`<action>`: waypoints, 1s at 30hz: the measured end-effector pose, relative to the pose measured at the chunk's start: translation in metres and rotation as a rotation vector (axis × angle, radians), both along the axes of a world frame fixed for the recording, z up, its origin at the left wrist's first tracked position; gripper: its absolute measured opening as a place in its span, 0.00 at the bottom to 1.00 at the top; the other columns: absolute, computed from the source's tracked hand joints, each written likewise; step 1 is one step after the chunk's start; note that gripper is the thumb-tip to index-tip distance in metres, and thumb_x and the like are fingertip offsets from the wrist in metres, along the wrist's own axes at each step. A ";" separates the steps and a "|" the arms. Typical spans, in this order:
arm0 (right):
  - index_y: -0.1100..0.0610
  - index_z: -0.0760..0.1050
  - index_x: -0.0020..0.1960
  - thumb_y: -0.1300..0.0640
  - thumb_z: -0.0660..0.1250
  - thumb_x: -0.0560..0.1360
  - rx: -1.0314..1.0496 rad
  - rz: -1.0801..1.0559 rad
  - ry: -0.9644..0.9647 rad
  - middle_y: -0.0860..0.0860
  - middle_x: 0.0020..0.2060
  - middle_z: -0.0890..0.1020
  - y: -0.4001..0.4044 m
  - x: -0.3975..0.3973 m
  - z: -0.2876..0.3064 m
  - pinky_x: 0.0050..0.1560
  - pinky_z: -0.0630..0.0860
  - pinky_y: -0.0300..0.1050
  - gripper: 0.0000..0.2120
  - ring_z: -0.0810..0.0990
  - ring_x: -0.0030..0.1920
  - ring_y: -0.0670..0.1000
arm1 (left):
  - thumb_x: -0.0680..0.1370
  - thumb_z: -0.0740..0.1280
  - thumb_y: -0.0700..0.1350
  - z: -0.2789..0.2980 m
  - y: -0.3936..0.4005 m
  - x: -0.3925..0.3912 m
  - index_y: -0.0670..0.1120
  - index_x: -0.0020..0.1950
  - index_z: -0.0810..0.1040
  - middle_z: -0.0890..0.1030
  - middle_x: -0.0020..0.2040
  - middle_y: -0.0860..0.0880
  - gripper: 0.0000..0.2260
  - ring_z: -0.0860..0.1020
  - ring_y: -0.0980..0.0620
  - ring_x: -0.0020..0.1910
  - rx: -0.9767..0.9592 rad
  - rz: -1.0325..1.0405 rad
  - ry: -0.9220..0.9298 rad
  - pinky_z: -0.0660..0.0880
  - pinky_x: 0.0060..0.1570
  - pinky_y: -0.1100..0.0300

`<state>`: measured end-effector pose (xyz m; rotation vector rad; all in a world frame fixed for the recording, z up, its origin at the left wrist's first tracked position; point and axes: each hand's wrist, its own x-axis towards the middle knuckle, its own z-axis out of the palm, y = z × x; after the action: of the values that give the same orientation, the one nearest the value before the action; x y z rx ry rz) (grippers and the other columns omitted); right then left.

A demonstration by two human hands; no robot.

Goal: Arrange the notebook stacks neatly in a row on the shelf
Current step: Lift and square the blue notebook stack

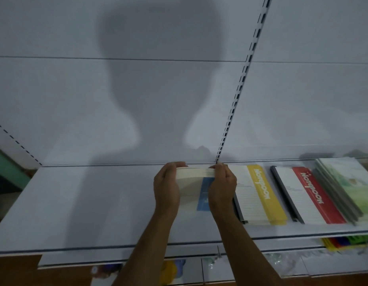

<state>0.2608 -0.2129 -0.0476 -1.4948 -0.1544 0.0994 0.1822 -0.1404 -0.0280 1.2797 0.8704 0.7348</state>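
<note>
**White stack held at the back of the shelf**

White-covered, with a blue patch, your notebook stack [194, 187] sits on the shelf [96, 203] close to the back panel, just left of the yellow stack [259, 195]. Your left hand [166, 186] and right hand [222, 186] clamp its two sides, fingers [180, 163] curled over the far edge and pinching the pile.

Judging from this, the top covers could slide or fan if you let go unevenly, since the pile looks loose. Your right hand lies against the yellow stack; pushing further right would likely knock it askew and spoil the row.

Beyond it lie the red stack [311, 197] and a green pile [348, 182], close together. More goods show on the lower shelf [344, 243]. Bare shelf lies to your left.
</note>
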 end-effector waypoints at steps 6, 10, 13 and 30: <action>0.56 0.75 0.38 0.45 0.53 0.79 0.256 0.032 0.052 0.45 0.28 0.80 -0.011 -0.008 -0.009 0.36 0.74 0.34 0.20 0.78 0.32 0.42 | 0.76 0.51 0.67 -0.020 0.010 -0.003 0.49 0.53 0.81 0.84 0.50 0.44 0.28 0.80 0.42 0.49 -0.250 -0.076 -0.230 0.75 0.51 0.48; 0.56 0.80 0.41 0.44 0.46 0.81 0.266 0.136 0.076 0.51 0.30 0.82 -0.019 -0.005 -0.010 0.34 0.77 0.38 0.28 0.80 0.32 0.48 | 0.82 0.51 0.56 -0.043 0.003 -0.008 0.47 0.51 0.81 0.84 0.38 0.49 0.21 0.78 0.44 0.44 -0.405 0.008 -0.107 0.72 0.49 0.51; 0.54 0.75 0.42 0.53 0.46 0.84 0.251 0.060 0.256 0.45 0.27 0.82 -0.023 -0.007 -0.024 0.33 0.76 0.32 0.22 0.80 0.29 0.40 | 0.83 0.51 0.48 -0.044 -0.005 -0.012 0.47 0.43 0.78 0.83 0.30 0.53 0.18 0.78 0.48 0.37 -0.399 0.030 -0.117 0.71 0.41 0.55; 0.58 0.69 0.35 0.63 0.50 0.82 0.051 0.089 0.564 0.47 0.19 0.76 -0.022 -0.002 -0.062 0.21 0.70 0.32 0.18 0.74 0.18 0.41 | 0.82 0.53 0.45 -0.044 -0.006 -0.015 0.48 0.42 0.79 0.82 0.28 0.52 0.16 0.76 0.45 0.37 -0.469 0.059 -0.076 0.71 0.40 0.56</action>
<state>0.2592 -0.2350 -0.1099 -1.3566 0.2306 0.5772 0.1673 -0.1463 -0.0723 0.8074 0.9535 0.5765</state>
